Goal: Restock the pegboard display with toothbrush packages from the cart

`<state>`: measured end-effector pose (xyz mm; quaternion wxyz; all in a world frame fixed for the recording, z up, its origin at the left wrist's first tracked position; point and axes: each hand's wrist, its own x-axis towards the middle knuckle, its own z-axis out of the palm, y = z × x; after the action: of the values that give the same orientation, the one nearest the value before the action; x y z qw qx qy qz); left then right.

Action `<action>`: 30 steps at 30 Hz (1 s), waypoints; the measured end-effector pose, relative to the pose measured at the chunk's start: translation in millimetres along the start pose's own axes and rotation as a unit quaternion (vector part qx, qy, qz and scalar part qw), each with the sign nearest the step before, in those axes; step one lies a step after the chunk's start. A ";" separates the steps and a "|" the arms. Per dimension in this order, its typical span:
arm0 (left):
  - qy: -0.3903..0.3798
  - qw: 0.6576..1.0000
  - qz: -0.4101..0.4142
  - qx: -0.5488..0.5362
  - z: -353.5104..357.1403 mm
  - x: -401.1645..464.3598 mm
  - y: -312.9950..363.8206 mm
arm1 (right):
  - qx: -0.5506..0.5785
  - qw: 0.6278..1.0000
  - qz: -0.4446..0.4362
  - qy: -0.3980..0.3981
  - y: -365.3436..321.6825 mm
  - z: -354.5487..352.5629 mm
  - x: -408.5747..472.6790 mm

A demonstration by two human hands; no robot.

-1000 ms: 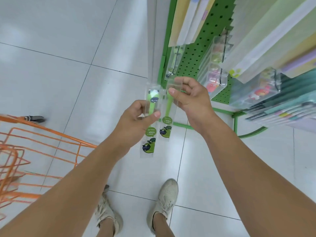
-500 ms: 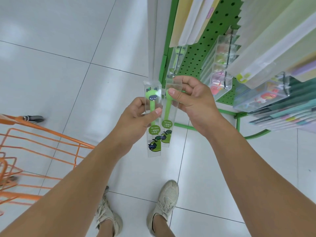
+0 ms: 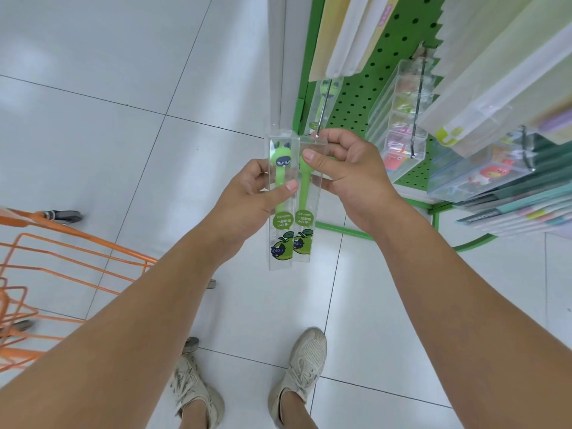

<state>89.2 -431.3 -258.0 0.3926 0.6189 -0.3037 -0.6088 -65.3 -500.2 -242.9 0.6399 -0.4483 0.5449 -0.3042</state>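
Note:
Two clear boxes with green toothbrushes hang side by side in front of me. My left hand grips the left toothbrush package at its middle, thumb across the front. My right hand pinches the top of the right toothbrush package, its upper edge right at the tip of a metal peg hook. Another green toothbrush package hangs further back on that hook. The hook juts out of the green pegboard.
An orange wire cart stands at my left, one wheel on the white tile floor. Clear boxes of toys and hanging folders crowd the pegboard at right. My two shoes are below, near the display's green base frame.
Both hands have lifted the two packages up and a little toward the pegboard; the right package's top now reaches the hook's tip.

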 end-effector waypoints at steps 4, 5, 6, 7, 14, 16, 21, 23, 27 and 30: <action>-0.012 1.000 0.002 0.008 0.6 3.0 0.0 | 0.008 1.000 -0.001 0.001 3.9 -2.3 -5.6; -0.012 1.000 -0.001 0.005 0.6 3.7 -1.2 | 0.014 1.000 -0.001 0.003 4.6 -2.7 -7.5; -0.011 1.000 -0.004 0.000 1.4 4.4 -2.4 | 0.022 1.000 -0.001 0.005 5.3 -2.8 -9.0; -0.008 1.000 -0.008 -0.004 2.5 5.2 -3.7 | 0.032 0.999 -0.001 0.006 5.6 -2.7 -10.4; 0.018 1.000 -0.014 0.003 14.2 13.9 -14.8 | 0.043 0.999 0.003 0.018 5.5 0.3 -10.6; 0.020 1.000 -0.013 -0.002 16.0 15.3 -15.2 | 0.042 0.999 0.010 0.018 3.4 -0.2 -9.5; 0.021 0.999 -0.024 0.007 15.9 17.3 -17.3 | 0.063 0.996 0.032 0.053 -7.4 -4.4 -1.5; 0.024 0.999 -0.030 0.013 14.7 18.6 -17.7 | 0.058 0.996 0.025 0.068 -9.4 -5.3 2.4; 0.031 0.999 -0.034 0.019 13.4 23.5 -16.9 | 0.037 0.996 0.001 0.080 -8.7 -5.8 11.5; 0.037 0.998 -0.033 0.030 12.5 31.2 -13.8 | 0.019 0.994 -0.017 0.106 -6.3 -3.0 19.7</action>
<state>77.8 -452.4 -285.2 0.3647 0.6621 -0.2865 -0.5887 -63.2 -520.8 -245.7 0.5816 -0.4103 0.5960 -0.3716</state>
